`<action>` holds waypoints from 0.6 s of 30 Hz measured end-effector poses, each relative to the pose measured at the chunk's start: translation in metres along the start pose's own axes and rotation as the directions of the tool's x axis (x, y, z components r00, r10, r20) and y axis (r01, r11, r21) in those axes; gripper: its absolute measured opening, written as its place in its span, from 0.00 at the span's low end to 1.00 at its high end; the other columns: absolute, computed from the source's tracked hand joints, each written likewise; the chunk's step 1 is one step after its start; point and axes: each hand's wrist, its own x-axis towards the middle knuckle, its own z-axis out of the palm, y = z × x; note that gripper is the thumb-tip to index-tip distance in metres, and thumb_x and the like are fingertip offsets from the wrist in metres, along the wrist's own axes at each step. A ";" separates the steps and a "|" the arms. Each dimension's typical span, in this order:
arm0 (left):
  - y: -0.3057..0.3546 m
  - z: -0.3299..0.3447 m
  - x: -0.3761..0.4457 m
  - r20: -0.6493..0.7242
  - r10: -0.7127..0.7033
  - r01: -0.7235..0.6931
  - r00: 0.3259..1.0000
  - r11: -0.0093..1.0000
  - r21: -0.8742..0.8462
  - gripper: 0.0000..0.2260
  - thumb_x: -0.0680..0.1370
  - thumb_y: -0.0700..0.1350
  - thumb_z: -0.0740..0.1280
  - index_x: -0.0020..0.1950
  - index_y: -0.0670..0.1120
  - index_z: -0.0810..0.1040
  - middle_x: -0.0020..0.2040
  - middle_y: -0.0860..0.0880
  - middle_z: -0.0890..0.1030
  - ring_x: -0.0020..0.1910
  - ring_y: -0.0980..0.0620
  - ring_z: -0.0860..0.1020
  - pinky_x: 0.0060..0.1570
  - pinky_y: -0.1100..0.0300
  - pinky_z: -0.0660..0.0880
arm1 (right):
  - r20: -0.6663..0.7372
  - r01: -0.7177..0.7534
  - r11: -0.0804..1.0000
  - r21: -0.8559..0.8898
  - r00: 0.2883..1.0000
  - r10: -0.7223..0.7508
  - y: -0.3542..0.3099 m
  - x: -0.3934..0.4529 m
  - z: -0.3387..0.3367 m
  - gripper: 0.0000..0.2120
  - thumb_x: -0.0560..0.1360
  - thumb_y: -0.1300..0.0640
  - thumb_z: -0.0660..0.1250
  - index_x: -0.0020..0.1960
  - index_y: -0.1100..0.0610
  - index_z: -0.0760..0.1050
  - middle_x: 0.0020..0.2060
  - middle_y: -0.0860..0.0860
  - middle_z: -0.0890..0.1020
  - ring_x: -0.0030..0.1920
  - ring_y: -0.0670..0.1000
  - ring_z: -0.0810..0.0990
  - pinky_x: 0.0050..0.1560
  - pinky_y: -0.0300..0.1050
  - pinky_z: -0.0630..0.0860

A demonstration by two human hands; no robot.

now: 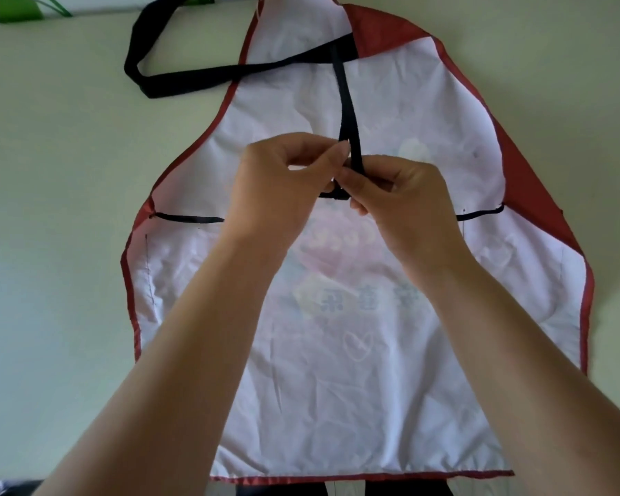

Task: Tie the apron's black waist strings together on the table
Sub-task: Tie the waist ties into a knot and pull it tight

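Two hands, left (276, 187) and right (405, 205), each grip pinching two black waist strings (349, 123) over one apron (337, 388).

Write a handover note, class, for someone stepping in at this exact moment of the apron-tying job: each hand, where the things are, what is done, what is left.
Left hand: fingers pinched on the waist strings at the crossing.
Right hand: fingers closed on the same crossing, from the other side.
The apron lies flat on the table, white side up. One string runs in from each side seam to the middle; a loose end leads away toward the neck strap.
Done: strings brought together and crossed over the middle.
Left: a small knot seems to be forming under the fingers, though it is partly hidden; pull it tight and finish the tie.
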 end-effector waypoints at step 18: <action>-0.011 -0.003 0.004 0.069 -0.274 0.237 0.959 0.648 -0.724 0.06 0.83 0.41 0.62 0.49 0.43 0.77 0.40 0.47 0.87 0.27 0.58 0.79 0.23 0.68 0.69 | 0.010 -0.066 0.845 0.530 0.997 0.072 -0.004 -0.008 -0.005 0.16 0.85 0.50 0.55 0.55 0.53 0.82 0.44 0.46 0.86 0.34 0.43 0.75 0.41 0.36 0.73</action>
